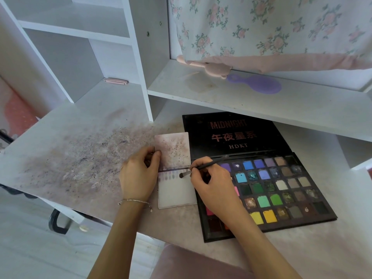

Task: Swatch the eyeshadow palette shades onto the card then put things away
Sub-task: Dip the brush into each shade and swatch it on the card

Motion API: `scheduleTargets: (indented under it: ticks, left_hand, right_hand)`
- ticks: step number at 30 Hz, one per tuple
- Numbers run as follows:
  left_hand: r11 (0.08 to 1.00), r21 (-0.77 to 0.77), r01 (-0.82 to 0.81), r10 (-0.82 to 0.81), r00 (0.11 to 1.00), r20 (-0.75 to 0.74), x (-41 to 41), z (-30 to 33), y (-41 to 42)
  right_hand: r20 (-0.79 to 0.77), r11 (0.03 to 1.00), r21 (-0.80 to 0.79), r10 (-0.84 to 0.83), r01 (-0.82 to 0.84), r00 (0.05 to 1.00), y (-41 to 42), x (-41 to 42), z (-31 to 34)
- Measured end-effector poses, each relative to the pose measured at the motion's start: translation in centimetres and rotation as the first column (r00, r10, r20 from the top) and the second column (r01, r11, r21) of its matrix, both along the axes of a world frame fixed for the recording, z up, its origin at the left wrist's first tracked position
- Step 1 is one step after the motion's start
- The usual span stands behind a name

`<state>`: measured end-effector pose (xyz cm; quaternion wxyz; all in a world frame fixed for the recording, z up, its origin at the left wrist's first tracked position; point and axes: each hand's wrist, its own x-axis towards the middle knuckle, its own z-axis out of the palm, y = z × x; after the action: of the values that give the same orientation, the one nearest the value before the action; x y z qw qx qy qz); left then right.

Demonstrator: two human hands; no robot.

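Seen from the head camera: a white counter smeared with purple-grey powder. On it, a folded white card, upper leaf speckled with pigment, lower leaf carrying a row of purple and lilac swatches just below the fold. Left hand pinning the card's left edge, thumb and fingers curled over it near the fold; thin bracelet on that wrist. Right hand pinching a dark-handled brush, bristle tip touching the card at the right end of the swatch row, handle angled up and to the right over the palette. Just right of the card and touching it, the open eyeshadow palette: black lid lying flat behind, lettered MIDNIGHT and HDKT, tray of coloured pans in front, blues and purples at the top, greens in the middle, yellows near the bottom. Right forearm crossing the tray's left columns. On the shelf above, a purple hairbrush beside a pink handled item, under floral fabric.
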<state>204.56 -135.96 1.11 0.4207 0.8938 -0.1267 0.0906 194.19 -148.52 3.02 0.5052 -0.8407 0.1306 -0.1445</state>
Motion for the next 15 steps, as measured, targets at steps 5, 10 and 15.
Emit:
scheduleTargets:
  ticks: [5,10,15]
  left_hand:
    - [1.000,-0.001,0.004,-0.004,1.000,0.002,0.01,-0.01,0.03]
    - [1.000,-0.015,0.002,-0.003,1.000,-0.003,0.00,0.05,-0.01]
    - [1.000,-0.011,0.003,-0.003,1.000,-0.008,0.01,0.07,-0.01]
  right_hand:
    - [-0.009,1.000,-0.015,0.003,-0.003,1.000,-0.02,0.03,-0.07]
    - [-0.009,1.000,-0.016,0.005,-0.006,1.000,0.01,0.05,-0.05]
    - [-0.013,1.000,-0.009,0.001,-0.001,1.000,-0.02,0.03,0.06]
